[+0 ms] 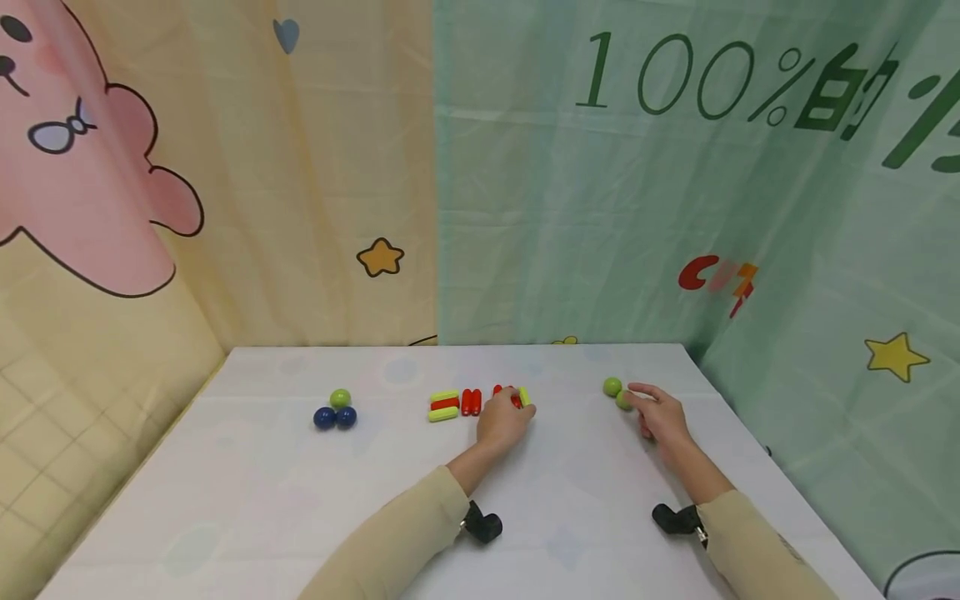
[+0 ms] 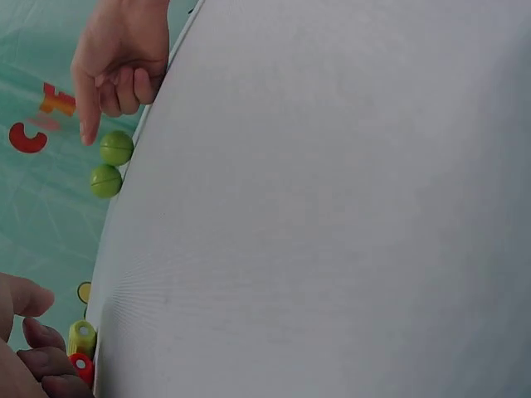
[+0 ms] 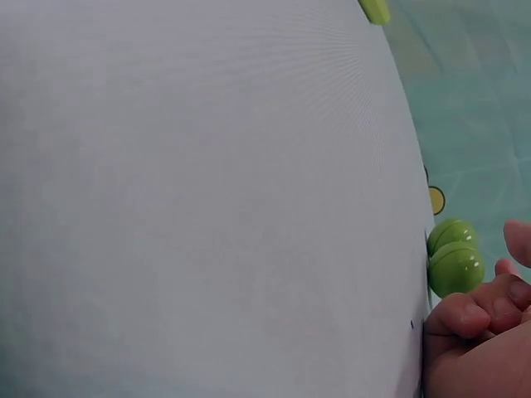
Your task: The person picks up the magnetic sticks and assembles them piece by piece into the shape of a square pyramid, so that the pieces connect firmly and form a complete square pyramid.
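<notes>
In the head view my left hand [image 1: 504, 423] is over a cluster of red and yellow-green capsule-shaped pieces, partly hiding the red pieces [image 1: 516, 401]; a yellow-green piece [image 1: 524, 396] shows beside its fingers. The left wrist view has its thumb apart from the bent fingers, with a yellow-green piece [image 2: 82, 337] just beyond. My right hand [image 1: 662, 421] is by two green balls that sit together, the farther ball [image 1: 612, 386] and the nearer ball [image 1: 624, 401]. Its index finger reaches out at the nearer ball, while the other fingers bend inward. Contact is unclear.
Left of my left hand lie a red pair [image 1: 472, 402] and a stack of yellow-green and red pieces [image 1: 444, 406]. Farther left, a green ball [image 1: 341, 398] touches two dark blue balls [image 1: 335, 417]. Curtains surround the white table [image 1: 247, 500].
</notes>
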`<state>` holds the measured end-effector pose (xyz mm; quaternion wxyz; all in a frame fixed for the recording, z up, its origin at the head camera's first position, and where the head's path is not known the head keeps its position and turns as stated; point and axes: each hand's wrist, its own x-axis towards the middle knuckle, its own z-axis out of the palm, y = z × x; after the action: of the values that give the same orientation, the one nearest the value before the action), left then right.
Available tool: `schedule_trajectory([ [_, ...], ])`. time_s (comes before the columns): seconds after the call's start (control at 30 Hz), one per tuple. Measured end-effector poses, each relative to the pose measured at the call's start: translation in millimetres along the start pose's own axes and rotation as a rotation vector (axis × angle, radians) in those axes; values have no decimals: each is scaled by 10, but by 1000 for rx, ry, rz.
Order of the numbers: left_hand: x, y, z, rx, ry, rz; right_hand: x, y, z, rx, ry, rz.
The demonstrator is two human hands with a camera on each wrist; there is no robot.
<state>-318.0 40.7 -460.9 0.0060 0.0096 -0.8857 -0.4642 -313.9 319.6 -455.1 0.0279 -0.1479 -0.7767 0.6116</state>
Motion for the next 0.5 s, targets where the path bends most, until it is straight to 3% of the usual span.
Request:
schedule_trajectory([
  [0.5,105,28,112,96,85,34,116,100,-25,-33,6,-23],
])
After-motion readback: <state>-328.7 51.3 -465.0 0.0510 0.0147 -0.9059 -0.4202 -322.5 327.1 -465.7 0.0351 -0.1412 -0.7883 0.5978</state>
